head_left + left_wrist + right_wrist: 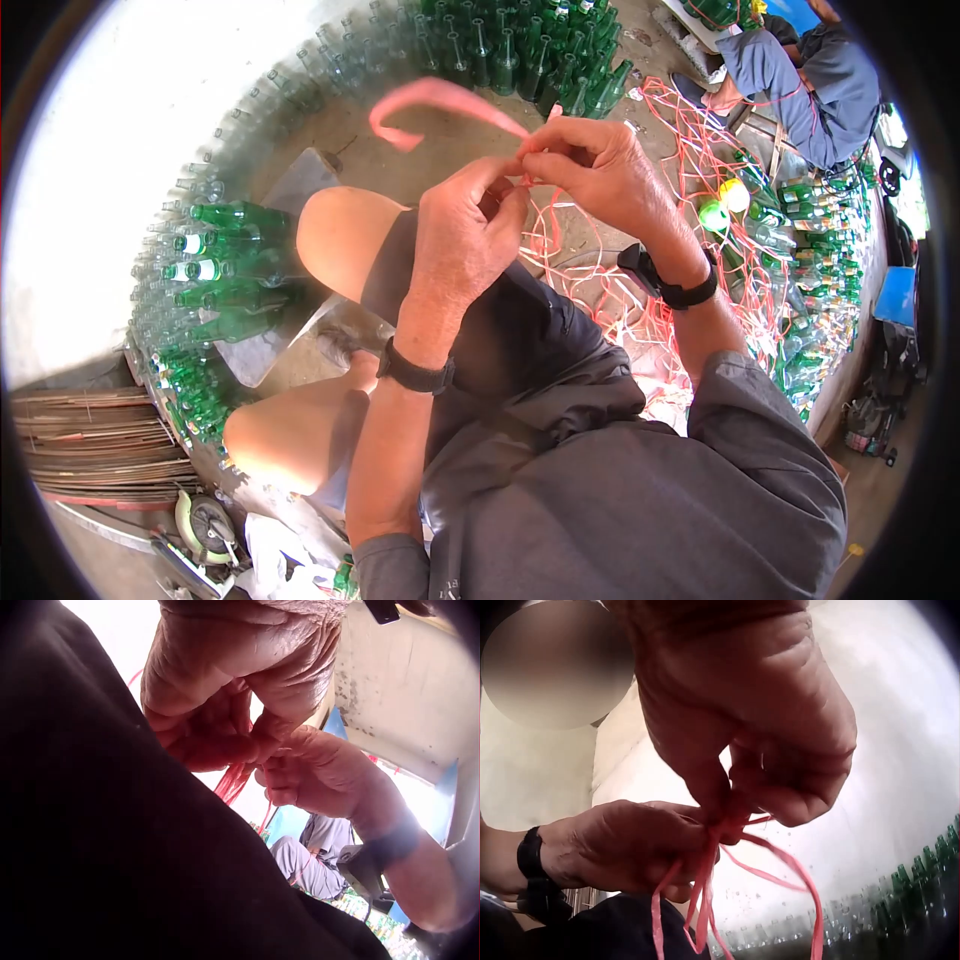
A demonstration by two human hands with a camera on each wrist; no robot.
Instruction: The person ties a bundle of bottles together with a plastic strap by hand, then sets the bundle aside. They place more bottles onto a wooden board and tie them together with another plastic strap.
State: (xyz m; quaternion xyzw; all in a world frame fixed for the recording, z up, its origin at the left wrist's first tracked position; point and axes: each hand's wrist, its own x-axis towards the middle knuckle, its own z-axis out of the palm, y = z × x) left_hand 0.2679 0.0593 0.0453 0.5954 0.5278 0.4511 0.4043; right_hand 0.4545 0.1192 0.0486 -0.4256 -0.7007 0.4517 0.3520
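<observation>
Both hands meet fingertip to fingertip over the lap. The left hand [465, 235] pinches pink plastic ribbon [440, 95] between thumb and fingers. Beside it the right hand [610, 175] pinches the same ribbon close to the left fingertips. One wide, blurred end of ribbon curls out beyond the hands. In the right wrist view several thin pink strands [815, 907] loop and hang below the fingers, bunched where the two hands touch. The left wrist view shows ribbon [232, 782] under the left fingers; the exact crossing of the strands is hidden by the fingers.
Rows of green bottles [507, 60] curve round the floor from left to right. Tangled pink and white ribbon [650, 310] lies right of the legs. A seated person [800, 95] is at upper right. Stacked thin strips [95, 445] and a wheel [205, 528] sit at lower left.
</observation>
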